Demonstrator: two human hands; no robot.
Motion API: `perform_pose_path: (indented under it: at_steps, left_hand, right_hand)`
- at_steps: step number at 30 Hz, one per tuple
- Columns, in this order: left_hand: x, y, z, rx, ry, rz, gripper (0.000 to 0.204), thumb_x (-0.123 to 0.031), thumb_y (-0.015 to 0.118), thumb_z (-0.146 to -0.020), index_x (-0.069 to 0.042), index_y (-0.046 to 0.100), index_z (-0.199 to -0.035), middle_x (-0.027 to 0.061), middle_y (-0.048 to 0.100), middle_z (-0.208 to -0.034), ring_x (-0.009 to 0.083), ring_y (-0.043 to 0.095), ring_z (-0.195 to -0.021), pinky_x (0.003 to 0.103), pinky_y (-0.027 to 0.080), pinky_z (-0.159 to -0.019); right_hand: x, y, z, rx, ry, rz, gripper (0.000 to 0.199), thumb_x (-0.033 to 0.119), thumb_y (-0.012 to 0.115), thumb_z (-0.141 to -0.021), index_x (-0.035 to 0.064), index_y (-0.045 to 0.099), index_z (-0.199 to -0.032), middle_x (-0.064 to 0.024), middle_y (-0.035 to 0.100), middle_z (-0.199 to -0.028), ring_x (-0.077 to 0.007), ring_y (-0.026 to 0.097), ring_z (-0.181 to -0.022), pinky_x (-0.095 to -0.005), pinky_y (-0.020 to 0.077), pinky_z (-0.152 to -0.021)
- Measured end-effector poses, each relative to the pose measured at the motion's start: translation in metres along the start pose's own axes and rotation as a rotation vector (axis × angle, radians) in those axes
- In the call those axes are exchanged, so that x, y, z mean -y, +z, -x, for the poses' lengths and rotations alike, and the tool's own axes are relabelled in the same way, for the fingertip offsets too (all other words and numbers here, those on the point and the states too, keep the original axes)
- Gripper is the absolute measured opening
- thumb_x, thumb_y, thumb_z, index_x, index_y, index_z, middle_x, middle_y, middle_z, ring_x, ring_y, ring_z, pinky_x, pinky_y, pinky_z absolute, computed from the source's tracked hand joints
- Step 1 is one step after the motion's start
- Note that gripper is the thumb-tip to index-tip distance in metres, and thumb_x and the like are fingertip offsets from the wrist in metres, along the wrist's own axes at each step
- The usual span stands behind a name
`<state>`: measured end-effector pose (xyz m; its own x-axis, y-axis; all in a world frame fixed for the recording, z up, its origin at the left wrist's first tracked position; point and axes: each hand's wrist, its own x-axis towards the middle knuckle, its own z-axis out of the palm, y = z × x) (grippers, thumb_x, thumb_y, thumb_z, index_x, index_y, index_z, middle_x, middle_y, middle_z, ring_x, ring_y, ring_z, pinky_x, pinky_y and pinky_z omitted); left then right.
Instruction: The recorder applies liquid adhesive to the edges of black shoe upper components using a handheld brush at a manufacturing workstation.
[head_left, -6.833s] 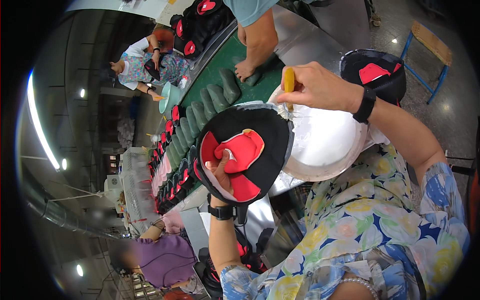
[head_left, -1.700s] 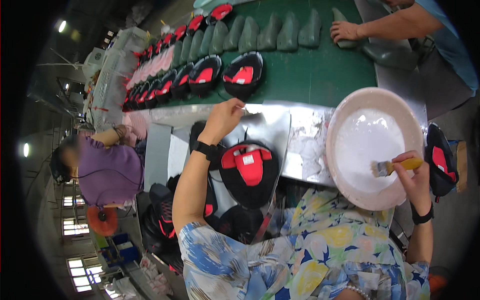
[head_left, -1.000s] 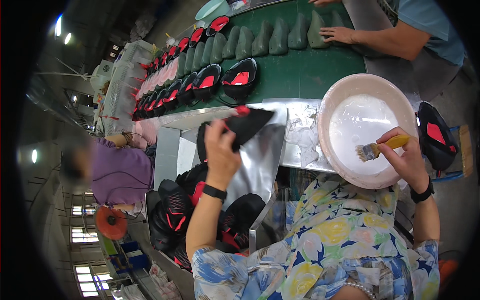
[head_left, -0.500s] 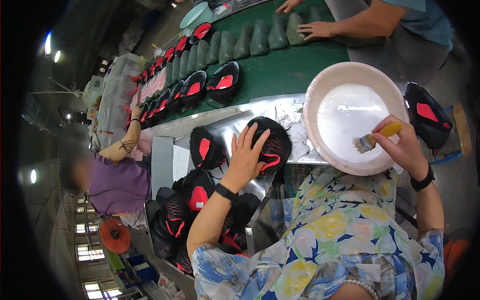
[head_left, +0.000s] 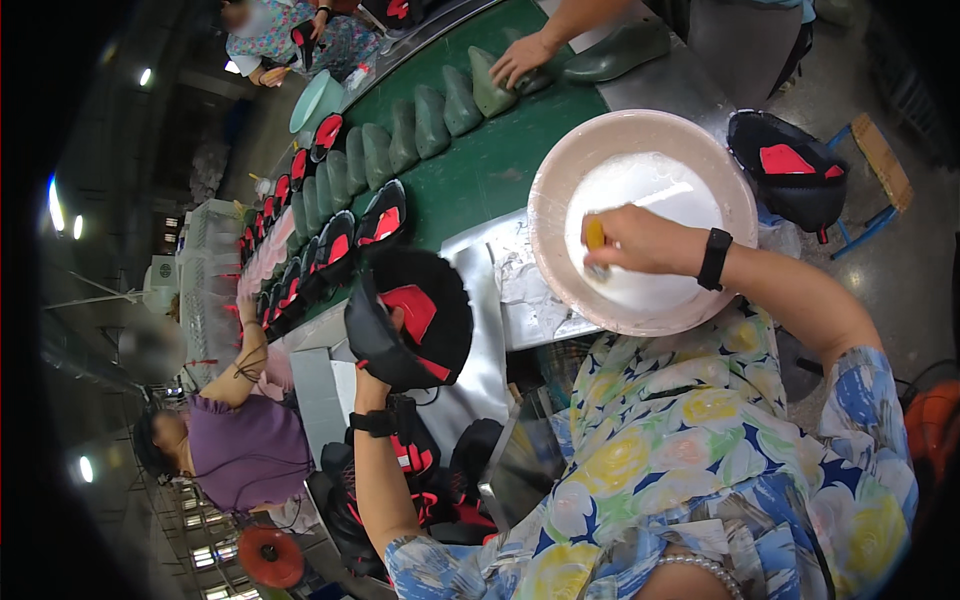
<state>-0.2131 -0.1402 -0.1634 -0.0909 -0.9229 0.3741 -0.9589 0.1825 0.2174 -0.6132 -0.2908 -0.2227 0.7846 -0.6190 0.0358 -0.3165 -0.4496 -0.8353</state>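
My left hand, closed and partly hidden, holds up a black shoe upper. The upper's opening and red lining face me. Over the pale pink basin, my right hand grips a brush by its yellow handle. The brush points down at the white liquid; its bristle end is blurred and partly covered by my fingers. More black and red uppers lie heaped in a metal bin below my left forearm.
Grey-green shoe lasts and uppers line the green belt. Across it, a co-worker's hand is at a last. Another person in purple works at left. Crumpled white cloth lies beside the basin; another upper rests at right.
My left hand has raised an upper, its opening now facing me. My right hand has lowered the brush toward the liquid, moving left. The view has shifted, and the co-worker's hand is at another place.
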Motion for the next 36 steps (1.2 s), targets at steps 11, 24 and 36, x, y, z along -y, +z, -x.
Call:
perform_pose_path:
  at_steps: [11, 24, 36]
  left_hand:
    - [-0.031, 0.047, -0.067, 0.255, -0.535, 1.033, 0.071, -0.004, 0.075, -0.087, -0.006, 0.042, -0.150, 0.0056, 0.052, -0.144, 0.0182, 0.050, -0.129, 0.034, 0.037, -0.114]
    - [-0.145, 0.071, -0.088, -0.103, -0.492, 1.532, 0.026, -0.018, 0.065, -0.098, -0.007, 0.062, -0.122, 0.0076, 0.067, -0.115, 0.0214, 0.067, -0.105, 0.039, 0.057, -0.093]
    - [-0.152, 0.084, -0.097, -0.406, -0.061, 0.787, 0.040, -0.015, 0.065, -0.097, -0.004, 0.057, -0.134, 0.0125, 0.063, -0.130, 0.0242, 0.063, -0.116, 0.038, 0.050, -0.103]
  right_hand:
    - [0.006, -0.082, 0.032, -0.361, -0.197, 0.105, 0.019, 0.021, 0.069, -0.092, 0.0032, 0.063, -0.096, -0.0134, 0.069, -0.090, -0.0296, 0.066, -0.085, -0.0373, 0.0499, -0.080]
    - [0.018, -0.076, 0.031, -0.714, -0.046, -0.134, 0.040, 0.035, 0.074, -0.085, -0.0035, 0.063, -0.084, -0.0191, 0.066, -0.071, -0.0330, 0.065, -0.065, -0.0397, 0.0507, -0.064]
    - [0.026, -0.019, 0.033, -0.644, 0.091, -0.430, 0.031, 0.026, 0.075, -0.089, -0.0043, 0.065, -0.089, -0.0079, 0.066, -0.066, -0.0110, 0.061, -0.057, -0.0264, 0.0471, -0.053]
